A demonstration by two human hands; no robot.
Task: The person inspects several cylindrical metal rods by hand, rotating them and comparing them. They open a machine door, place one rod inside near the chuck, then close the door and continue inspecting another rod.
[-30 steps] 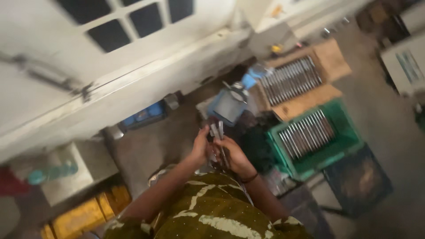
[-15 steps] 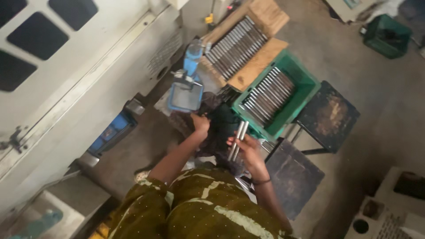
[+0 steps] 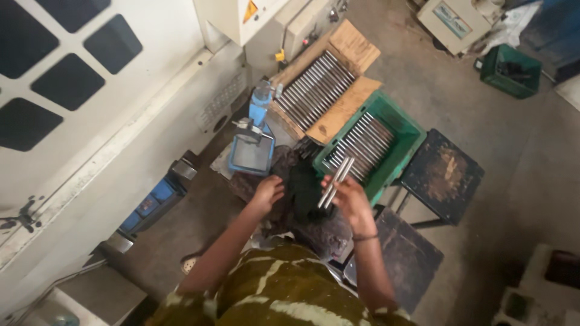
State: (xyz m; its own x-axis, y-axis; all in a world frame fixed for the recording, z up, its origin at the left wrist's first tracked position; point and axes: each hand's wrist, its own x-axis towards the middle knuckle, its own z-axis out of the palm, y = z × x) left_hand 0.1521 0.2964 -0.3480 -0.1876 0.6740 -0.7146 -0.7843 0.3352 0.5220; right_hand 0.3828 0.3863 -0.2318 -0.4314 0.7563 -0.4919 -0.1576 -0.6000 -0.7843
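Beside green crate (image 3: 403,158), right hand (image 3: 350,202) grips metal rods (image 3: 336,182).

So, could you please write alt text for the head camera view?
A person's right hand holds two metal rods beside a green crate of similar rods, while the left hand rests on a dark cloth.

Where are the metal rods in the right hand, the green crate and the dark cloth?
metal rods (image 3: 336,181): head view, mid-length of the bundle above the right hand (image 3: 352,202).
green crate (image 3: 403,147): head view, right-hand wall of the crate.
dark cloth (image 3: 304,187): head view, middle of the cloth between the two hands.
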